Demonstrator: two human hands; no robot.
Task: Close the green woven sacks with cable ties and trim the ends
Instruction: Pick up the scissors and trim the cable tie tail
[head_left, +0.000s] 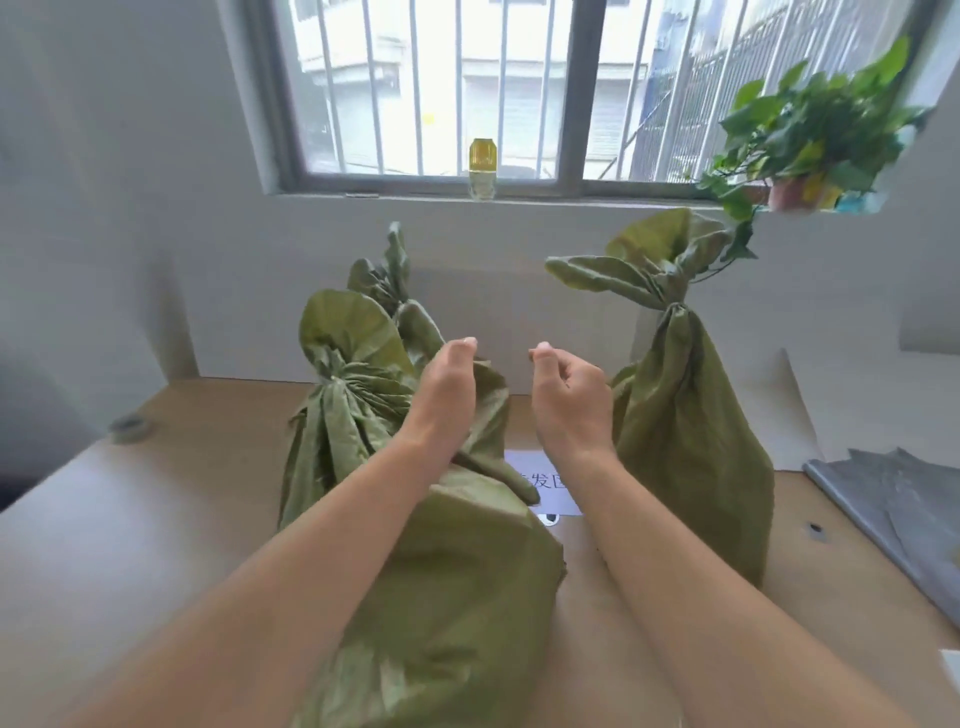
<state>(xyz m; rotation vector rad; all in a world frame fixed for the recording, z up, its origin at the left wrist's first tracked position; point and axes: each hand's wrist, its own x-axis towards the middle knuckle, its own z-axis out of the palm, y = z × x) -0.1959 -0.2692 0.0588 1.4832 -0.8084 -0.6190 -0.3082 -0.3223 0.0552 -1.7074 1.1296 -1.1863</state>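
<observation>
Four green woven sacks stand or lean on the table, olive and creased, each with its neck gathered; the right sack (685, 447) is upright, cinched high so that its mouth flares out above the neck in broad flaps; the left sack (337, 426) is pinched into fine pleats below a rounded fan of cloth; the rear sack (395, 280) shows only its bunched top behind that fan; the front sack (457, 597) is nearest the camera, leaning away from it, its neck twisted and partly hidden by the left forearm; whatever binds the necks is too small to make out.

Both hands are raised above the front sack, between the left sack and the right sack, touching neither; the left grip (447, 395) has thumb tip and forefinger tip together, its other fingers hidden, and I cannot tell whether it pinches anything; the right grip (569, 400) has its fingers curled in toward the palm with nothing visible in them; the two are near each other but apart.

The table (156, 519) is pale tan; a white printed label (550, 486) lies on it between the sacks; grey plastic sheets (909, 519) lie at the right edge; a small greyish roll (130, 428) sits far left; beyond are a white wall, a barred window (467, 88), a yellow-capped bottle (483, 166) on the sill and a leafy potted plant (810, 135) to the right.
</observation>
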